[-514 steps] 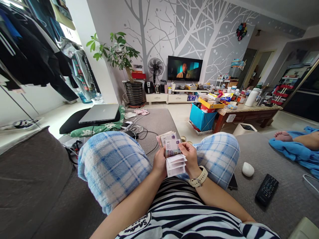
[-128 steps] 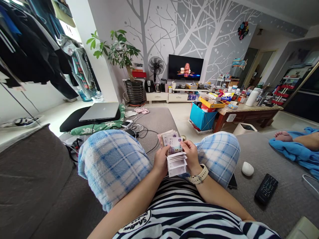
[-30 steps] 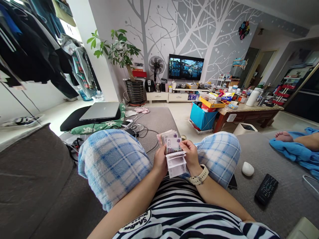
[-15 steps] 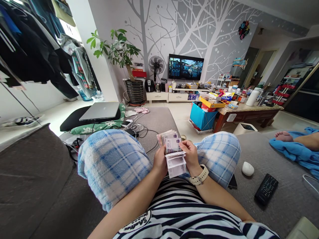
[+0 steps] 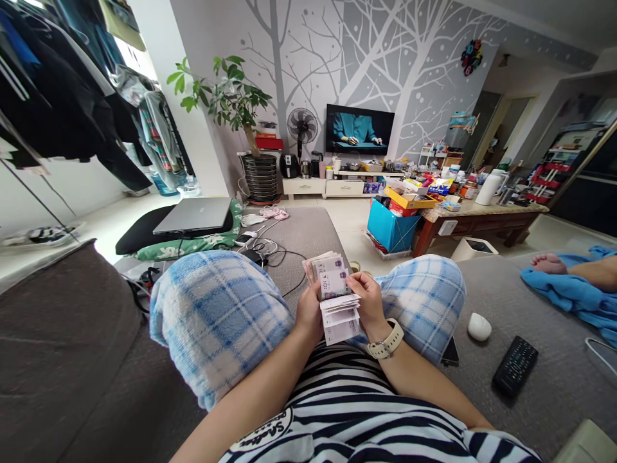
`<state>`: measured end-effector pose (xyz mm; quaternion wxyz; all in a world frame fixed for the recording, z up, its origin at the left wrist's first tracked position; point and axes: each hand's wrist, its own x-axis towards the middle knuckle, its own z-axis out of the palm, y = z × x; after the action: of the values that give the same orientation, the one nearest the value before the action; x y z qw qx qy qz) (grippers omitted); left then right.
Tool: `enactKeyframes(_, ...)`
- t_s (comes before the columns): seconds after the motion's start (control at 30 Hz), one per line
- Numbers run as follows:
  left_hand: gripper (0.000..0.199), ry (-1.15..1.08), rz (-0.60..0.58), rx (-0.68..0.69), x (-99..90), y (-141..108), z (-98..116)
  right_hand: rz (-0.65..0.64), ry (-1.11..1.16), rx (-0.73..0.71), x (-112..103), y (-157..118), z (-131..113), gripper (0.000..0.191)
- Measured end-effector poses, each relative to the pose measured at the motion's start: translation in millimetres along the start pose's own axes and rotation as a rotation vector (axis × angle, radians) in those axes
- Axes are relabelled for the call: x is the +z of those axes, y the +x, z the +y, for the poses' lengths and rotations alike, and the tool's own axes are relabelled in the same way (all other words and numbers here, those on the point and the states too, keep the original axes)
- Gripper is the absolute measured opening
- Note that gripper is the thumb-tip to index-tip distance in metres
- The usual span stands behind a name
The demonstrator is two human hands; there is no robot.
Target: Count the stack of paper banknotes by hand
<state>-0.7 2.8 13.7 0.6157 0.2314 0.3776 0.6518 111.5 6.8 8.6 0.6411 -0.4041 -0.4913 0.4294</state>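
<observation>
Between my hands, over my lap, is a stack of purple-tinted banknotes (image 5: 332, 281). My left hand (image 5: 309, 313) is closed around the left side of the stack, with its thumb on top. The thumb and fingers of my right hand (image 5: 369, 296) pinch the upper right edge of the front note. Several notes are folded toward me and hang below the fingers, their pale ends (image 5: 341, 331) pointing at my striped shirt. More notes fan out behind the front one. The fingers under the stack are mostly hidden.
A remote control (image 5: 515, 366), a white rounded case (image 5: 479, 327) and a partly covered phone (image 5: 450, 354) lie on the sofa to my right. To my left are a laptop (image 5: 193, 215) and tangled cables (image 5: 270, 247). Another person's foot (image 5: 548, 265) rests on a blue cloth at far right.
The folded notes below my fingers have shifted, and more note edges now show there. Both hands stay in nearly the same place. The television picture has changed.
</observation>
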Motion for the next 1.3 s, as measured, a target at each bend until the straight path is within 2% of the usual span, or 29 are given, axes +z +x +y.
enactKeyframes(0.33,0.026,-0.085,-0.011,-0.017,-2.6,6,-6,-0.046,0.045,0.008,0,0,3,0.031)
enactKeyframes(0.63,0.022,-0.040,-0.010,-0.001,1.1,-2,0,0.062,0.046,0.001,1,3,3,0.030)
enactKeyframes(0.9,0.024,-0.032,-0.022,-0.011,1.6,-2,0,0.035,0.014,-0.002,-2,7,10,0.029)
enactKeyframes(1.3,0.027,-0.071,-0.021,0.012,1.0,3,-2,0.028,0.010,0.000,-1,4,6,0.027)
